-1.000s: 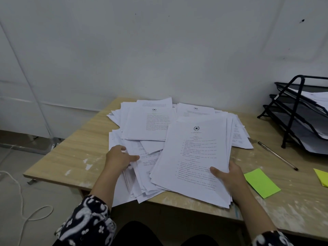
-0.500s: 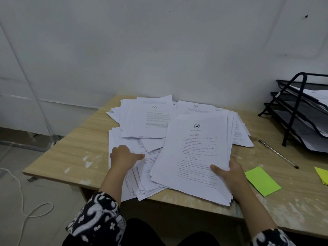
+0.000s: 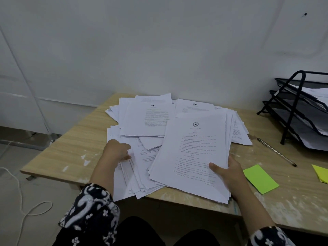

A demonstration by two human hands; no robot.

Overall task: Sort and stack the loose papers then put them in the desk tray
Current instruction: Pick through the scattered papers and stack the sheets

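Observation:
A messy spread of white printed papers (image 3: pixel 147 119) covers the middle of the wooden desk (image 3: pixel 79 139). My right hand (image 3: pixel 229 173) grips a thick sheaf of sheets (image 3: pixel 191 153) at its lower right corner, thumb on top, the sheaf lying over the pile. My left hand (image 3: pixel 118 150) rests on the left part of the pile with fingers curled onto the fanned lower sheets (image 3: pixel 140 174); whether it pinches any I cannot tell. A black wire desk tray (image 3: pixel 291 110) with three tiers stands at the right and holds some papers.
A pen (image 3: pixel 276 151) lies on the desk between the papers and the tray. A green sticky pad (image 3: pixel 260 178) lies right of my right hand, a yellow one (image 3: pixel 321 173) at the frame's edge. A white cord (image 3: pixel 19 192) trails on the floor at left.
My left hand has moved up and to the right, further onto the fanned lower sheets. My right hand keeps its hold on the sheaf in about the same place.

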